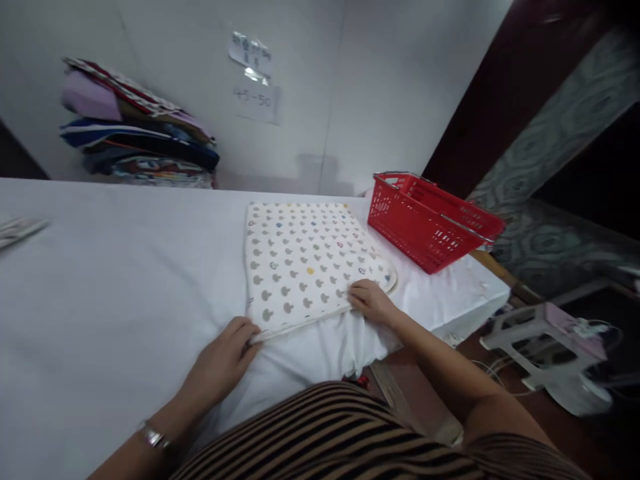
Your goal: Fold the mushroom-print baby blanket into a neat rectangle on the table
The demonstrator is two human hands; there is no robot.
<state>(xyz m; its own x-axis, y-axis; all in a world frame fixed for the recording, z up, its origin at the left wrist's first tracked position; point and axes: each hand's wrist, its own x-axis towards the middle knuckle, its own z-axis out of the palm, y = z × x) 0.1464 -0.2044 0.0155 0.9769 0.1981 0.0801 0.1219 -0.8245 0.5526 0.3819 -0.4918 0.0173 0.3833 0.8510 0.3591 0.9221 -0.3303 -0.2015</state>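
Note:
A folded white cloth point(305, 260) with small grey printed shapes and a few coloured ones lies flat on the white-covered table point(125, 280). My left hand point(227, 353) pinches the near left corner of the cloth between thumb and fingers. At the near edge, toward the cloth's rounded right end, my right hand point(370, 300) has its fingers closed on the fabric, with the fingertips partly hidden.
A red plastic basket point(420, 227) with metal handles stands at the table's right end. Folded fabrics point(145, 133) are stacked at the back left by the wall. A pale folded item point(20, 230) lies far left. A white stool point(545, 333) stands right, below table height.

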